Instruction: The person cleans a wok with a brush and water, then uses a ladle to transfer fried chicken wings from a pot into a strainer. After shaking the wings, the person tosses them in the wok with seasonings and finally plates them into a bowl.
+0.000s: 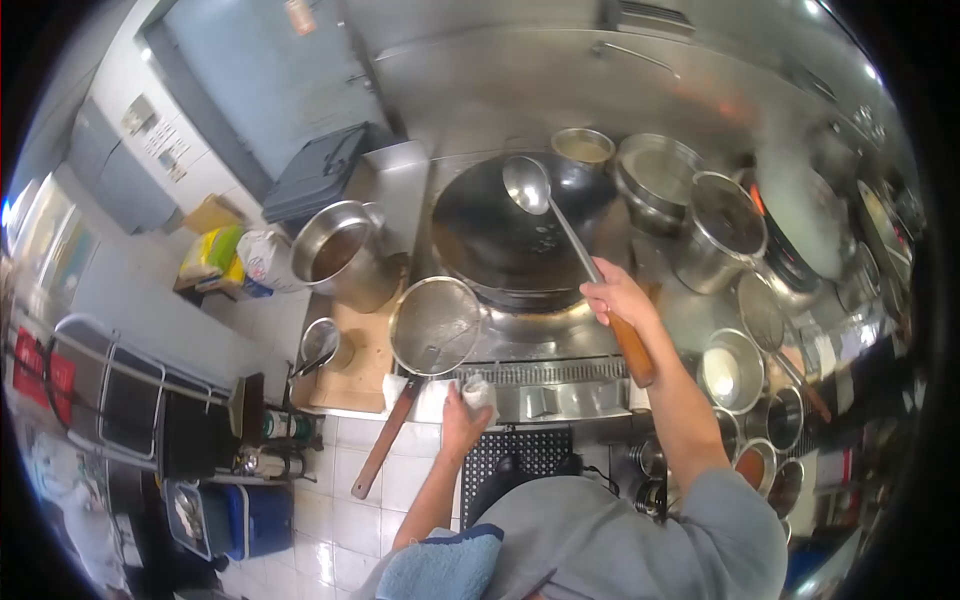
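Note:
My right hand (620, 295) is closed around a long metal ladle (570, 232) with a wooden handle. The ladle's round bowl is over the far part of a large dark wok (490, 225), which sits on the stove. At the stove's front edge my left hand (463, 420) grips a bunched white cloth (480, 393). Just left of that hand lies a round mesh strainer (436, 325), its wooden handle sticking out over the floor. Part of the white cloth passes beneath the strainer's handle.
A tall metal pot (345, 255) with brown liquid stands left of the wok, near a small metal container (338, 350). Several pots, including a deep pot (725, 225), line the right side. A second wok (800, 220) is farther right. Seasoning bowls (757, 465) sit lower right.

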Demonstrator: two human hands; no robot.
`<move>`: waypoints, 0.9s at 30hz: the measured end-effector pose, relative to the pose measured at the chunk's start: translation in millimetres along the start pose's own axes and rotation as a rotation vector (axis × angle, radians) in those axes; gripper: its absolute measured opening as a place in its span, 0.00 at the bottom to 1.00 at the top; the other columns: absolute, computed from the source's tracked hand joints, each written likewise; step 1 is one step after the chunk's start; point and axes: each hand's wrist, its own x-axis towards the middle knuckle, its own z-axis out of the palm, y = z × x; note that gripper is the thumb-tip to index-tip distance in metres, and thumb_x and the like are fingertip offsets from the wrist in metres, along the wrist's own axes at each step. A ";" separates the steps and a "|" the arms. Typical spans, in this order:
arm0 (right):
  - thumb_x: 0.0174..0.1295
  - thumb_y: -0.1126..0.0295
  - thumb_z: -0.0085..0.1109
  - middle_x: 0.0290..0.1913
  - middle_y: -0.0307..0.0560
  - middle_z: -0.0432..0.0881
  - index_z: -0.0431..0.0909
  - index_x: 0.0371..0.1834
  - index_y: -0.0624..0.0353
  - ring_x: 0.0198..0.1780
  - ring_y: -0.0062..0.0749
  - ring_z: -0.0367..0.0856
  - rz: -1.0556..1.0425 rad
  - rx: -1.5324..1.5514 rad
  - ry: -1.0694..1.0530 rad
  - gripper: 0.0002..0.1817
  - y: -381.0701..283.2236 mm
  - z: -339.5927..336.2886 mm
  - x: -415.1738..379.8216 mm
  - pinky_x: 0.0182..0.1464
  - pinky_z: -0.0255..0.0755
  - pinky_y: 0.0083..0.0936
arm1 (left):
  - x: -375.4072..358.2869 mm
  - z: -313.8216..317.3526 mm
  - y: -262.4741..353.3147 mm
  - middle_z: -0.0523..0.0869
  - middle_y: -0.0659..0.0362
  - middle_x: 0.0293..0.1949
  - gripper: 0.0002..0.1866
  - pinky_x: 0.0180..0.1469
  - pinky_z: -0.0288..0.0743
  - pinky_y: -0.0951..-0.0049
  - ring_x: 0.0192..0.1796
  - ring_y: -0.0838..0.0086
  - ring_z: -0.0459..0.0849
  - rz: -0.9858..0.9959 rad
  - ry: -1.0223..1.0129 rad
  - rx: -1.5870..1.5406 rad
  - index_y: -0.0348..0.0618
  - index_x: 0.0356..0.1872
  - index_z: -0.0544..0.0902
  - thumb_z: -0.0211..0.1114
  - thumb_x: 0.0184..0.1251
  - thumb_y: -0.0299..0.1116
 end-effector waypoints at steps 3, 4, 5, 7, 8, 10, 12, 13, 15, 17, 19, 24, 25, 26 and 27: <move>0.63 0.78 0.56 0.26 0.36 0.68 0.64 0.62 0.64 0.19 0.15 0.65 0.030 0.284 -0.135 0.23 -22.8 67.3 23.2 0.15 0.61 0.19 | -6.6 5.6 1.3 0.72 0.29 0.57 0.57 0.63 0.68 0.52 0.59 0.39 0.73 0.103 0.044 0.146 0.23 0.70 0.49 0.77 0.47 0.42; 0.64 0.78 0.55 0.26 0.36 0.68 0.65 0.59 0.63 0.19 0.14 0.65 0.058 0.397 -0.182 0.21 -28.9 91.2 31.2 0.15 0.60 0.18 | -11.3 0.9 10.8 0.71 0.28 0.58 0.58 0.64 0.67 0.52 0.59 0.38 0.72 0.076 0.021 0.153 0.22 0.70 0.48 0.77 0.47 0.42; 0.64 0.77 0.55 0.26 0.35 0.69 0.67 0.52 0.61 0.19 0.12 0.65 0.088 0.534 -0.234 0.14 -34.5 116.1 42.7 0.14 0.57 0.16 | -13.5 -0.4 11.8 0.71 0.28 0.58 0.58 0.64 0.67 0.52 0.60 0.37 0.71 0.065 0.020 0.121 0.22 0.70 0.48 0.77 0.47 0.42; 0.64 0.77 0.55 0.26 0.35 0.69 0.67 0.48 0.60 0.19 0.13 0.66 0.158 0.667 -0.394 0.11 -29.6 160.7 87.0 0.15 0.58 0.16 | -15.3 -0.7 11.5 0.69 0.27 0.59 0.58 0.66 0.65 0.51 0.61 0.37 0.69 0.082 0.038 0.068 0.22 0.71 0.48 0.77 0.47 0.42; 0.64 0.77 0.55 0.26 0.35 0.70 0.67 0.47 0.59 0.19 0.13 0.66 0.193 0.733 -0.465 0.10 -27.9 183.0 104.4 0.15 0.58 0.16 | -18.5 -1.4 11.8 0.68 0.27 0.59 0.58 0.66 0.64 0.51 0.62 0.37 0.69 0.089 0.046 0.069 0.22 0.71 0.48 0.77 0.47 0.42; 0.63 0.76 0.55 0.26 0.37 0.71 0.68 0.46 0.60 0.20 0.16 0.68 0.188 0.504 -0.299 0.10 -32.5 240.8 122.3 0.17 0.61 0.18 | -24.4 -6.1 16.4 0.67 0.27 0.60 0.58 0.67 0.64 0.51 0.63 0.38 0.68 0.110 0.062 0.068 0.23 0.70 0.48 0.77 0.47 0.42; 0.62 0.79 0.58 0.27 0.39 0.71 0.68 0.40 0.61 0.19 0.15 0.67 0.119 0.212 -0.308 0.08 -10.6 272.2 162.2 0.16 0.62 0.17 | -29.1 -16.3 19.3 0.62 0.27 0.66 0.58 0.71 0.59 0.50 0.68 0.37 0.63 0.117 0.032 0.025 0.22 0.71 0.48 0.77 0.50 0.44; 0.62 0.79 0.58 0.26 0.38 0.71 0.68 0.38 0.60 0.19 0.15 0.67 0.093 0.157 -0.253 0.08 7.9 286.1 172.4 0.17 0.62 0.16 | -32.0 -20.1 18.3 0.61 0.27 0.66 0.58 0.71 0.59 0.50 0.68 0.37 0.63 0.130 0.028 0.019 0.22 0.71 0.48 0.77 0.50 0.44; 0.62 0.78 0.58 0.24 0.36 0.70 0.67 0.35 0.59 0.19 0.15 0.68 0.092 0.034 -0.229 0.07 12.4 307.7 170.1 0.17 0.63 0.16 | -36.6 -25.9 14.7 0.61 0.27 0.66 0.57 0.71 0.58 0.49 0.69 0.36 0.61 0.147 0.018 0.011 0.23 0.71 0.48 0.77 0.50 0.44; 0.63 0.78 0.57 0.23 0.35 0.69 0.67 0.32 0.58 0.19 0.15 0.68 0.135 -0.107 -0.294 0.08 4.0 314.1 168.3 0.17 0.63 0.14 | -38.4 -33.0 7.6 0.61 0.26 0.65 0.57 0.71 0.58 0.50 0.69 0.36 0.60 0.170 0.036 0.008 0.23 0.71 0.48 0.77 0.50 0.44; 0.63 0.75 0.56 0.22 0.37 0.71 0.69 0.30 0.58 0.19 0.17 0.70 0.300 0.193 -0.312 0.06 1.3 312.0 169.3 0.18 0.62 0.16 | -41.0 -38.6 4.3 0.60 0.25 0.65 0.56 0.71 0.58 0.50 0.69 0.35 0.59 0.186 0.050 -0.007 0.23 0.70 0.49 0.77 0.50 0.43; 0.63 0.78 0.55 0.23 0.35 0.69 0.66 0.34 0.54 0.19 0.15 0.68 0.372 0.455 -0.321 0.08 0.4 299.7 161.4 0.16 0.59 0.15 | -46.8 -73.6 36.3 0.56 0.28 0.67 0.53 0.72 0.56 0.49 0.69 0.36 0.57 0.301 0.092 0.049 0.26 0.71 0.51 0.75 0.51 0.41; 0.62 0.79 0.56 0.23 0.35 0.68 0.64 0.36 0.54 0.19 0.15 0.67 0.330 0.483 -0.288 0.09 -2.4 303.3 154.4 0.16 0.59 0.15 | -48.2 -78.0 43.6 0.55 0.29 0.67 0.52 0.72 0.56 0.50 0.70 0.37 0.57 0.323 0.094 0.040 0.27 0.71 0.52 0.75 0.52 0.40; 0.62 0.80 0.56 0.23 0.35 0.68 0.63 0.37 0.54 0.19 0.15 0.67 0.288 0.510 -0.254 0.11 -5.9 303.7 148.0 0.15 0.59 0.15 | -48.9 -78.4 47.4 0.55 0.31 0.67 0.51 0.72 0.56 0.50 0.70 0.38 0.57 0.368 0.079 0.003 0.28 0.71 0.52 0.74 0.52 0.40; 0.61 0.81 0.56 0.26 0.36 0.68 0.59 0.41 0.54 0.19 0.16 0.67 0.283 0.515 -0.257 0.15 -9.0 299.4 145.1 0.15 0.59 0.15 | -48.4 -77.1 51.4 0.56 0.32 0.68 0.51 0.72 0.56 0.51 0.70 0.38 0.57 0.414 0.065 -0.035 0.29 0.71 0.52 0.74 0.53 0.39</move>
